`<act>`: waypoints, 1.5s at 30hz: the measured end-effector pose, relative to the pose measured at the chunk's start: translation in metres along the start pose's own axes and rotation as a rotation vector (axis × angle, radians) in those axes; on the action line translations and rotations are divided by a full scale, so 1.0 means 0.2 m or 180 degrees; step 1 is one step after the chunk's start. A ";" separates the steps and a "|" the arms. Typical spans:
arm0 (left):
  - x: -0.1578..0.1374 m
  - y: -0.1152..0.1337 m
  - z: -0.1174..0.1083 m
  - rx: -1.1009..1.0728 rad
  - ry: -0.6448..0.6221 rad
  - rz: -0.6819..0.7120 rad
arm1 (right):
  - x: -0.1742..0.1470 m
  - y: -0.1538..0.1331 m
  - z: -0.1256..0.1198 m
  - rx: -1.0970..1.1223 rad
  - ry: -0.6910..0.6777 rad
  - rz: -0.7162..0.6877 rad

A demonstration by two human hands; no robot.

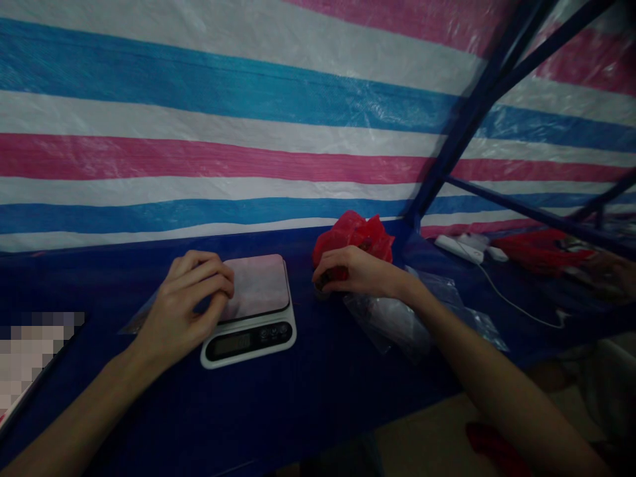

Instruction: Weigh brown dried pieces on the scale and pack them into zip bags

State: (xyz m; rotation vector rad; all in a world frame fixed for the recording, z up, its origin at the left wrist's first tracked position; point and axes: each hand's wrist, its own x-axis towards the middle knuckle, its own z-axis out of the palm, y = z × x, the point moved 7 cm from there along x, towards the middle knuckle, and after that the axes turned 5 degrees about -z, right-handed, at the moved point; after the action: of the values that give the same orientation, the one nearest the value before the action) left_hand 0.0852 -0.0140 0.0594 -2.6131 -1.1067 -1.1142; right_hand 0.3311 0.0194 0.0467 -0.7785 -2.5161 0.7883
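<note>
A white kitchen scale (261, 285) with a dark display strip lies on the blue tabletop. My left hand (193, 298) is at the scale's left edge, fingers curled and thumb close to the fingertips; whatever they may hold is hidden. Beside a crumpled red plastic bag (354, 228), my right hand (350, 268) is closed, fingertips pointing down over a small dark thing that I cannot make out. Clear plastic bags (397, 321) lie under and behind my right wrist. Another clear bag (142, 318) shows partly behind my left hand.
A white power strip (458, 249) with a cable lies at the back right. Farther right is more red plastic (541, 250). Blue metal frame bars (462, 126) rise there. A striped sheet (223, 159) hangs behind the table. A pixelated flat item (34, 361) is at left.
</note>
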 end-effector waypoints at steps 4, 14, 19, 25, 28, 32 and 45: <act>0.00 0.00 0.00 0.0031 0.0036 0.0028 | 0.00 0.00 0.01 -0.0009 0.0028 0.0052; 0.00 0.00 -0.01 0.0093 0.0048 0.0043 | 0.01 0.01 0.01 0.0217 0.0219 0.0035; 0.00 0.00 -0.01 0.0121 0.0049 0.0038 | 0.00 -0.02 -0.08 -0.0120 0.0694 -0.0023; 0.01 0.00 -0.03 0.0126 0.0116 -0.0072 | -0.17 0.14 -0.31 -0.1920 0.0922 0.1288; 0.01 -0.01 -0.04 0.0117 0.0159 -0.0100 | -0.20 0.30 -0.27 -0.2193 0.0351 0.1592; 0.01 -0.01 -0.04 0.0116 0.0161 -0.0114 | -0.17 0.43 -0.20 -0.2149 0.0286 0.1435; 0.01 -0.01 -0.06 0.0074 0.0284 -0.0136 | -0.22 0.15 -0.48 -0.1887 0.1854 0.0779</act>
State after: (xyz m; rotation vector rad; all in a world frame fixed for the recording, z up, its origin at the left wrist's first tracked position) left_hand 0.0782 -0.0151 0.0686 -2.5069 -1.1550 -1.2062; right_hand 0.4245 0.0521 0.0929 -1.2997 -2.1256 -0.1521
